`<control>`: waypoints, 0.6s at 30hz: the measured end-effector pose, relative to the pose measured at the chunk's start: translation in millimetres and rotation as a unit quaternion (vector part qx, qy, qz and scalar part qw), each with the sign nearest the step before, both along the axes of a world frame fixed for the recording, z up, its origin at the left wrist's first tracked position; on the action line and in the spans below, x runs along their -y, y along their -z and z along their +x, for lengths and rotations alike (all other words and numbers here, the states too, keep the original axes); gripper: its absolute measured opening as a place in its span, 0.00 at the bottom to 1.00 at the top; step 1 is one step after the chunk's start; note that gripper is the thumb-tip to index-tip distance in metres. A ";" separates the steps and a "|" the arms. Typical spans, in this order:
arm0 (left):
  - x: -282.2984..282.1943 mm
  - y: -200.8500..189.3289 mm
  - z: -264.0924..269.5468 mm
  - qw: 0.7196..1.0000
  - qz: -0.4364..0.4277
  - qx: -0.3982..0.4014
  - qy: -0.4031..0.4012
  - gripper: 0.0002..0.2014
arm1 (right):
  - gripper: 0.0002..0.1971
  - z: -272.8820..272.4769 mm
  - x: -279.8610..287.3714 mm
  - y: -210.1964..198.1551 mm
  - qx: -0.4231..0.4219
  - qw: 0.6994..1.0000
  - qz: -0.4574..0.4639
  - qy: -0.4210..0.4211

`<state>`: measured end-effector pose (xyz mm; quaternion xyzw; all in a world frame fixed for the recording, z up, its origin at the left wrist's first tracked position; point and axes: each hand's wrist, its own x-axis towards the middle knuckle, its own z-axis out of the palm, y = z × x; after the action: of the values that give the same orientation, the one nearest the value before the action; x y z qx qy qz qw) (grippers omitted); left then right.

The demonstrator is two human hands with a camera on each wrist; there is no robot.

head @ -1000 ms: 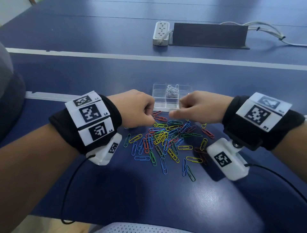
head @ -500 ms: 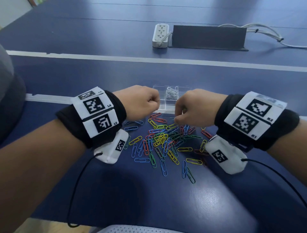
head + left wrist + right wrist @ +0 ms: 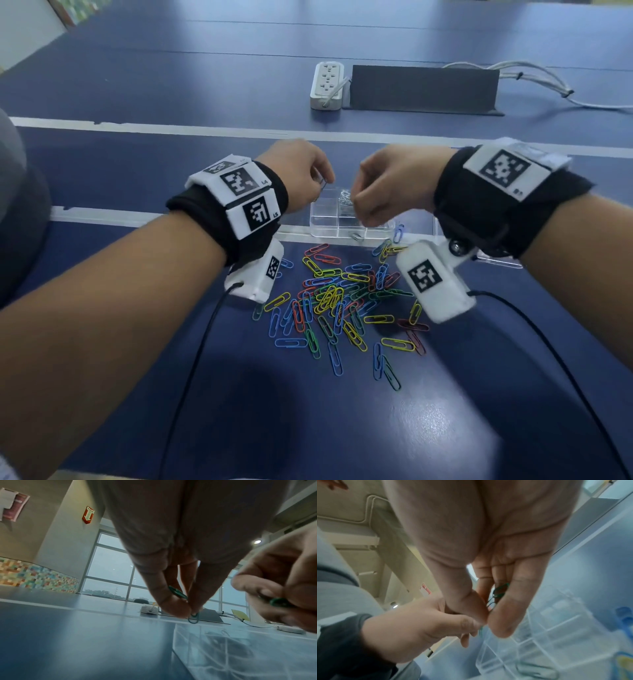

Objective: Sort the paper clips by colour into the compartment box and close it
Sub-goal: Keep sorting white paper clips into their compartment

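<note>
1. A dark blue table (image 3: 137, 85) with white stripes is seen.
2. On it are laid a clear compartment box (image 3: 349, 228), loose coloured paper clips (image 3: 342, 301) just before it, and — farther back — a white power strip (image 3: 327, 84) beside a dark panel (image 3: 423, 89).

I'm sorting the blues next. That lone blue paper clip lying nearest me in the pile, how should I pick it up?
The blue paper clip lies flat on the table, apart from the others. Come from straight above and pinch its long sides with thumb and forefinger, probably mid-length; the wire looks too thin to grip from the side.

Soft daylight from the windows (image 3: 109, 566); a pale glare patch on the desk (image 3: 428, 428) near its front edge; wrist views blurred, bent at edges.
</note>
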<state>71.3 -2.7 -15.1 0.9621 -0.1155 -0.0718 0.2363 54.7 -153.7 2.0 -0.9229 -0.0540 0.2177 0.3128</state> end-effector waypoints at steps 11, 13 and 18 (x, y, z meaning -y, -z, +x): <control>12.5 -0.7 11.7 1.000 0.007 -0.011 -0.015 0.25 | 0.13 23.7 -15.8 -6.3 0.061 0.992 -0.106 0.023; 13.0 -3.4 10.8 1.000 0.006 -0.006 -0.015 0.28 | 0.13 25.1 -18.9 -7.1 0.050 0.995 -0.081 0.038; 10.6 -9.6 7.6 1.000 -0.020 -0.004 -0.011 0.30 | 0.12 25.6 -27.2 -8.6 0.078 0.992 -0.088 0.043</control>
<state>79.0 -13.3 -5.5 0.9581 -0.1053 -0.0707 0.2568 80.3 -126.5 10.6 -0.9625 -0.0188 0.1356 0.2340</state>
